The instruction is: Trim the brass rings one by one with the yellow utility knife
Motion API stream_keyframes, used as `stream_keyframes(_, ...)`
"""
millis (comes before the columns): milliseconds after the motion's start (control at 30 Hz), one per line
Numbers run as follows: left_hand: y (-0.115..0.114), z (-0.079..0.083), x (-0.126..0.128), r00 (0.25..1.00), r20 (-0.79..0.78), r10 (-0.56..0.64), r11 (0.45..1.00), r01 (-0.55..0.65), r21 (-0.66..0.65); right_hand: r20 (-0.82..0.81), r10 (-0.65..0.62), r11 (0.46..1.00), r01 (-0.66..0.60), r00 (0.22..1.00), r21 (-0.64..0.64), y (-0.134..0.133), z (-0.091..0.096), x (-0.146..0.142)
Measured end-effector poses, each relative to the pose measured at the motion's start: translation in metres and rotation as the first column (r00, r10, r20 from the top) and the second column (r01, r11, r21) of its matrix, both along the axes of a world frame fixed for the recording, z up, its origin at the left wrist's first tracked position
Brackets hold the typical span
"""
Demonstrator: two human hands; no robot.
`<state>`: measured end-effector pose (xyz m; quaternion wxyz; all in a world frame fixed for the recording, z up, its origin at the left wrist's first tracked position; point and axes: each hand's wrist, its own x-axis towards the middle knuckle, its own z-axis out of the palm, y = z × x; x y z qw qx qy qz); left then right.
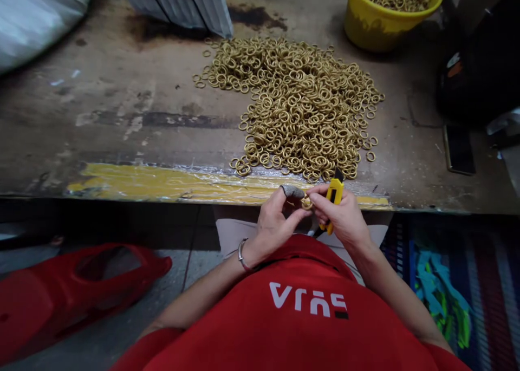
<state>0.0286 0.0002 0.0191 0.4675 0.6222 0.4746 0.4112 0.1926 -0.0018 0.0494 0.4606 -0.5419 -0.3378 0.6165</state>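
Observation:
At the table's front edge my left hand [276, 216] pinches a gold-coloured ring [306, 202] between thumb and fingers; a grey cover wraps one fingertip. My right hand [343, 214] is closed around a yellow utility knife [333, 195], its dark tip pointing up and away from me. The right thumb and forefinger also meet at the ring, so both hands are touching there. Whether more than one ring is held I cannot tell. Just beyond my hands spreads a large heap of gold rings [300, 111] on the worn wooden table [122, 116].
A yellow bucket [377, 32] of rings stands at the back right. A phone [459, 149] lies on the right, near a black object [475, 73]. A white ridged panel [190, 5] and a white sack [36, 19] are behind. A red plastic chair [73, 295] is at lower left.

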Motion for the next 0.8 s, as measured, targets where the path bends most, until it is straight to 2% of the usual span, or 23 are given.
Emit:
stream_keyframes(100, -0.001, -0.001, -0.001, 0.994, 0.081, -0.072, 0.997, 0.073, -0.014, -0.141, -0.007, 0.998, -0.002, 0.990, -0.062, 0.002, 0.001, 0.002)
stream_keyframes(200, -0.005, 0.001, -0.002, 0.967, 0.217, -0.132, 0.979, 0.161, -0.121, -0.163, 0.025, 0.996, -0.039, 0.986, -0.082, 0.003, 0.001, -0.001)
stream_keyframes(367, -0.007, 0.008, -0.002, 0.939, 0.341, -0.044, 0.955, 0.140, -0.263, -0.145, 0.013, 0.997, -0.025, 0.989, -0.079, 0.000, 0.002, -0.008)
stream_keyframes(433, -0.005, 0.010, -0.003, 0.914, 0.404, -0.035, 0.919, 0.188, -0.346, -0.139, 0.009, 0.997, -0.019, 0.990, -0.073, 0.000, 0.001, -0.008)
stream_keyframes(500, -0.002, 0.012, -0.004, 0.868, 0.495, -0.039, 0.861, 0.281, -0.425, -0.108, 0.025, 0.998, -0.031, 0.994, -0.052, -0.001, 0.000, -0.007)
stream_keyframes(600, -0.001, 0.013, -0.006, 0.799, 0.601, -0.014, 0.772, 0.391, -0.501, 0.022, 0.063, 0.998, -0.063, 0.998, 0.006, -0.003, -0.002, -0.003)
stream_keyframes(667, 0.000, 0.014, -0.007, 0.776, 0.630, 0.015, 0.742, 0.414, -0.528, 0.198, 0.066, 0.993, -0.084, 0.978, 0.085, -0.005, -0.002, 0.000)
stream_keyframes(733, 0.000, 0.015, -0.007, 0.775, 0.631, 0.033, 0.738, 0.407, -0.538, 0.440, 0.039, 0.969, -0.143, 0.897, 0.204, -0.010, -0.003, 0.004)
stream_keyframes(800, 0.000, 0.015, -0.007, 0.793, 0.609, 0.031, 0.757, 0.379, -0.532, 0.667, 0.001, 0.913, -0.272, 0.745, 0.303, -0.016, -0.004, 0.008)
